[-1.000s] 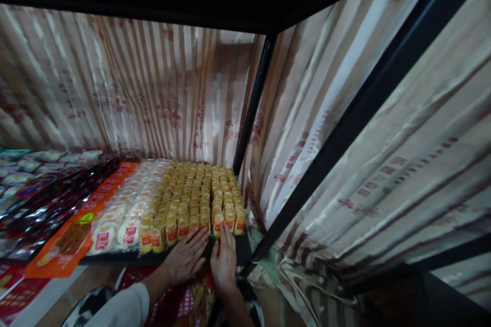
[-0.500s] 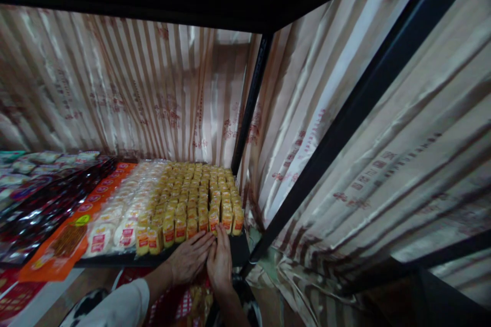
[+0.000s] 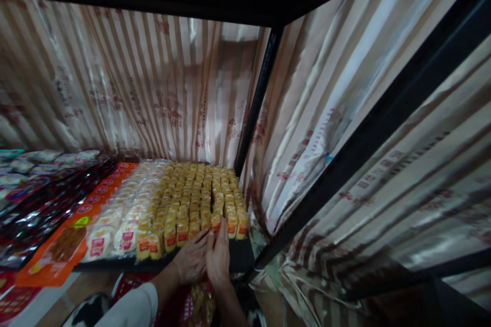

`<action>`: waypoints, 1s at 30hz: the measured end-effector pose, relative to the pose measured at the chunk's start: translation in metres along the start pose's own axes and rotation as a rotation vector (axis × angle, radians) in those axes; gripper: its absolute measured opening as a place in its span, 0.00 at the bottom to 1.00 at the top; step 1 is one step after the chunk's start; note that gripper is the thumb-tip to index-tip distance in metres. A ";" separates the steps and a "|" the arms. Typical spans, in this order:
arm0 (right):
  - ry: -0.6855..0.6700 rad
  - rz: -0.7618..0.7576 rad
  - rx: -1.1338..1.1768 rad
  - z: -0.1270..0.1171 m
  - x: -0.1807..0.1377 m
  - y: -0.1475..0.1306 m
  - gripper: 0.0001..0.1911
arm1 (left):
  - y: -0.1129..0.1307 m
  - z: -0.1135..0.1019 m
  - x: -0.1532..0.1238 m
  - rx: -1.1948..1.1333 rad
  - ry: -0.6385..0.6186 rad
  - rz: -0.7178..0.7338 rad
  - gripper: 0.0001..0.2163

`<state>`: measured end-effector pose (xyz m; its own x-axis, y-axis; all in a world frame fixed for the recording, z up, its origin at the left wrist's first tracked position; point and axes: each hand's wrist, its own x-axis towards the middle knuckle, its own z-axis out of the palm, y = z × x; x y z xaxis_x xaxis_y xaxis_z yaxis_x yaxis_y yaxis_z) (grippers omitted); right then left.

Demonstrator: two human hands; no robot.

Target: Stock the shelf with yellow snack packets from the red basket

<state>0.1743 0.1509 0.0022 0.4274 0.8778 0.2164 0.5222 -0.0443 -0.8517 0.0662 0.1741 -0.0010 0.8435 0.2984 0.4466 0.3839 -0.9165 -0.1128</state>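
Note:
Rows of small yellow snack packets point(image 3: 192, 199) with red labels stand upright on a black shelf point(image 3: 238, 258), filling its right end. My left hand point(image 3: 191, 261) lies flat at the shelf's front edge, fingers stretched toward the front row of packets. My right hand point(image 3: 218, 255) lies right beside it, fingers straight and together, tips touching a front packet point(image 3: 216, 223). The two hands touch side by side. A white sleeve point(image 3: 130, 306) covers my left forearm.
Left of the yellow packets lie clear packets with red labels point(image 3: 123, 219), then orange packets point(image 3: 57, 250) and dark shiny ones point(image 3: 34, 209). A black upright post point(image 3: 256, 107) marks the shelf's back right corner. Striped satin curtain point(image 3: 146, 82) hangs behind and to the right.
Both hands have drawn together and slid slightly up toward the front row of packets. The view has shifted a little to the left.

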 end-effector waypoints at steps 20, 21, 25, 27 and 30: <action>-0.044 0.156 0.089 0.009 0.045 -0.018 0.37 | 0.006 0.007 0.004 -0.066 0.186 -0.083 0.15; -0.046 0.179 0.086 0.010 0.049 -0.018 0.37 | 0.006 0.009 0.003 -0.074 0.171 -0.090 0.14; -0.069 0.210 0.089 0.014 0.060 -0.018 0.37 | 0.006 0.012 0.003 -0.091 0.119 -0.115 0.13; -0.068 0.175 0.085 0.014 0.061 -0.017 0.36 | 0.006 0.012 0.003 -0.089 0.106 -0.123 0.13; -0.052 0.119 0.067 0.012 0.062 -0.016 0.34 | 0.006 0.012 0.003 -0.079 0.069 -0.134 0.13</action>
<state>0.1834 0.2118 0.0233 0.4437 0.8917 0.0888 0.4192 -0.1189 -0.9001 0.0757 0.1723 -0.0115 0.7580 0.4026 0.5133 0.4581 -0.8887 0.0206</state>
